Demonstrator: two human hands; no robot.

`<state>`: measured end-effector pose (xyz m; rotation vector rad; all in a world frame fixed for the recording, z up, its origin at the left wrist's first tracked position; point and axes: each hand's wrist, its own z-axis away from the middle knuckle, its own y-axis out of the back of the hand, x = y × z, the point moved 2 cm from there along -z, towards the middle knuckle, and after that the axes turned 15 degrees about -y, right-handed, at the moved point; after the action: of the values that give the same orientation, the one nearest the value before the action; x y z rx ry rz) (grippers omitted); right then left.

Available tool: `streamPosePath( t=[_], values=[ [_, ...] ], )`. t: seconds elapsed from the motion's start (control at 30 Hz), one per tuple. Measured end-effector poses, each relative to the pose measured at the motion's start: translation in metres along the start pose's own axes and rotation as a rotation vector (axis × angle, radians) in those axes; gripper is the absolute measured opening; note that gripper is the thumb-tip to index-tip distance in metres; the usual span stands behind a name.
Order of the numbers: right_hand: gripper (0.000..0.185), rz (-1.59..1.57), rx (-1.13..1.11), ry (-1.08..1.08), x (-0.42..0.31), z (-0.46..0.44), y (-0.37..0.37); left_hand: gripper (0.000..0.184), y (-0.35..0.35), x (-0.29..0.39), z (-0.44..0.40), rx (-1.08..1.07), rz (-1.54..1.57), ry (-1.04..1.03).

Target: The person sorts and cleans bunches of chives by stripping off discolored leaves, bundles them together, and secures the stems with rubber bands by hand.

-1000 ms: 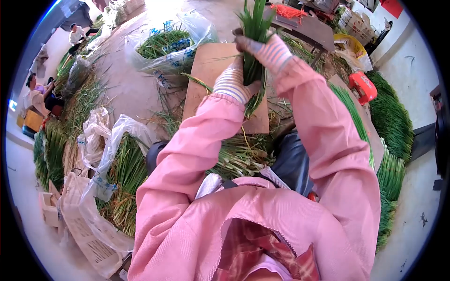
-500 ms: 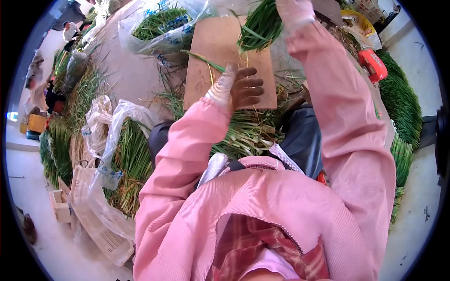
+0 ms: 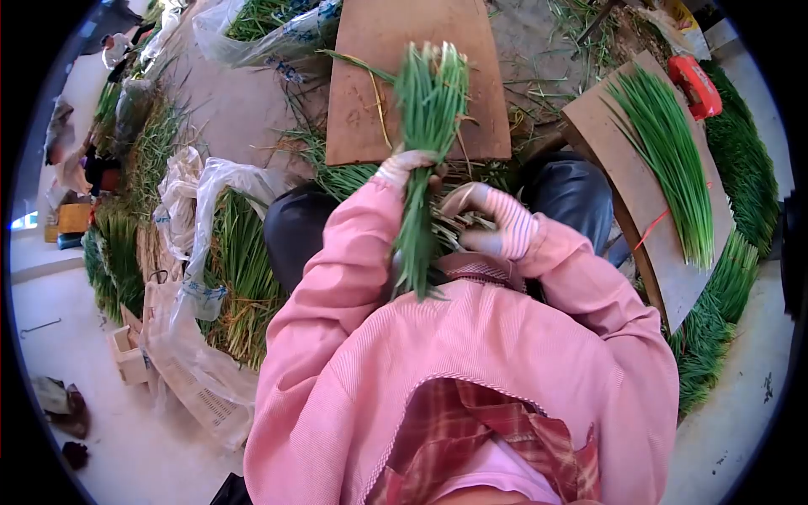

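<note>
My left hand (image 3: 412,168), in a striped glove, is wrapped round the middle of a bunch of green stalks (image 3: 433,101). The pale cut ends point away from me over a brown board (image 3: 353,109), and the leafy tips hang toward my chest. Just right of the bunch, my right hand (image 3: 497,219) has its fingers curved and apart, with nothing visible between them. Below both hands, more cut stalks lie in my lap, partly hidden by my hands and sleeves.
To the right, a long green bundle (image 3: 673,160) lies on a small table (image 3: 602,126) beside a red container (image 3: 695,88). A plastic bag of stalks (image 3: 244,278) and a pale crate (image 3: 202,396) stand left. A person (image 3: 114,50) sits far left.
My left hand, open half a second ago, now grips a bunch near my body. My right hand has come back from the far side, without the bunch it held. The view has tilted down.
</note>
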<state>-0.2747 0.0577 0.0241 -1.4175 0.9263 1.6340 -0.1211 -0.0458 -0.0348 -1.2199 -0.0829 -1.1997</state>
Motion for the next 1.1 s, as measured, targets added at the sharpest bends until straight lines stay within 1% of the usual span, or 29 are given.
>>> streamPosePath(
  t=[0.07,0.1,0.13,0.17,0.2,0.23,0.27,0.3,0.33,0.4,0.43,0.47,0.5,0.53,0.57,0.6,0.63,0.67,0.7,0.73,0.8,0.87,0.9,0.97,1.0,1.03,1.07,1.1],
  values=[
    [0.027,-0.421,0.042,-0.485,0.027,-0.012,0.023,0.028,-0.005,0.026,0.027,0.066,-0.315,-0.211],
    [0.028,-0.266,0.045,-0.531,0.022,-0.017,0.029,0.032,-0.005,0.034,0.035,-0.048,-0.276,-0.24],
    [0.054,-0.403,-0.119,-0.573,0.035,-0.022,0.029,0.037,-0.005,0.042,0.043,-0.16,-0.238,-0.266],
    [0.067,-0.573,-0.173,-0.51,0.046,-0.029,0.018,0.042,-0.004,0.047,0.055,-0.154,-0.298,-0.297],
    [0.08,-0.742,-0.228,-0.447,0.048,-0.039,0.002,0.043,0.0,0.048,0.063,-0.171,-0.349,-0.267],
    [0.098,-0.721,-0.307,-0.374,0.027,-0.05,-0.009,0.044,-0.006,0.047,0.074,-0.148,-0.355,-0.314],
    [0.096,-0.84,-0.463,-0.268,0.008,-0.065,-0.019,0.046,-0.012,0.044,0.086,-0.125,-0.362,-0.357],
    [0.091,-0.958,-0.406,-0.115,-0.003,-0.077,-0.031,0.05,-0.007,0.038,0.096,-0.099,-0.369,-0.335],
    [0.091,-0.975,-0.409,-0.115,-0.007,-0.088,-0.039,0.051,0.0,0.034,0.107,-0.12,-0.38,-0.29],
    [0.083,-1.277,-0.139,-0.03,-0.007,-0.11,-0.036,0.058,0.013,0.017,0.131,0.022,-0.419,-0.227],
    [0.078,-1.354,-0.161,-0.046,-0.006,-0.116,-0.03,0.062,0.014,0.009,0.14,0.04,-0.298,-0.164],
    [0.072,-1.434,-0.18,-0.064,-0.004,-0.121,-0.021,0.065,0.034,-0.008,0.144,0.052,-0.354,-0.213],
    [0.061,-1.348,-0.158,-0.025,-0.004,-0.125,-0.01,0.066,0.035,-0.018,0.149,0.077,-0.263,-0.212],
    [0.045,-1.34,0.155,-0.193,0.017,-0.14,0.003,0.068,0.033,-0.027,0.152,0.098,-0.171,-0.218],
    [0.041,-1.134,0.384,-0.167,0.021,-0.146,0.014,0.07,0.013,-0.024,0.158,0.16,-0.064,-0.11],
    [0.039,-0.913,0.602,-0.141,0.023,-0.15,0.025,0.07,0.008,-0.032,0.157,0.146,-0.049,-0.216],
    [0.039,-0.914,0.607,-0.147,0.027,-0.155,0.034,0.07,0.005,-0.039,0.153,0.134,-0.03,-0.258],
    [0.037,-0.698,0.655,-0.198,0.031,-0.16,0.044,0.071,0.003,-0.042,0.151,0.123,-0.01,-0.3],
    [0.036,-0.48,0.694,-0.245,0.036,-0.166,0.055,0.071,-0.001,-0.041,0.151,0.125,-0.008,-0.295],
    [0.036,-0.481,0.695,-0.249,0.042,-0.176,0.067,0.071,-0.008,-0.038,0.151,0.119,0.044,-0.261],
    [0.034,-0.1,0.797,-0.245,0.053,-0.198,0.097,0.07,-0.006,-0.04,0.15,0.115,0.095,-0.228],
    [0.025,-0.57,0.822,-0.141,0.052,-0.2,0.151,0.066,0.01,-0.049,0.151,0.079,0.05,-0.242],
    [0.028,-0.574,0.927,-0.123,0.013,-0.184,0.164,0.066,0.01,-0.048,0.151,0.083,0.049,-0.242],
    [0.024,-0.52,1.033,-0.091,0.014,-0.171,0.218,0.064,0.008,-0.045,0.155,0.13,0.089,-0.231],
    [0.023,-0.482,1.078,-0.087,0.016,-0.165,0.232,0.062,0.007,-0.044,0.154,0.146,0.109,-0.228],
    [0.023,-0.474,1.076,-0.08,0.025,-0.164,0.224,0.057,0.016,-0.046,0.154,0.151,0.058,-0.213],
    [0.025,-0.457,0.887,-0.156,0.048,-0.16,0.2,0.057,0.015,-0.046,0.151,0.146,0.063,-0.218],
    [0.029,-0.438,0.7,-0.234,0.073,-0.15,0.171,0.056,0.013,-0.046,0.147,0.149,0.051,-0.279]
  ],
)
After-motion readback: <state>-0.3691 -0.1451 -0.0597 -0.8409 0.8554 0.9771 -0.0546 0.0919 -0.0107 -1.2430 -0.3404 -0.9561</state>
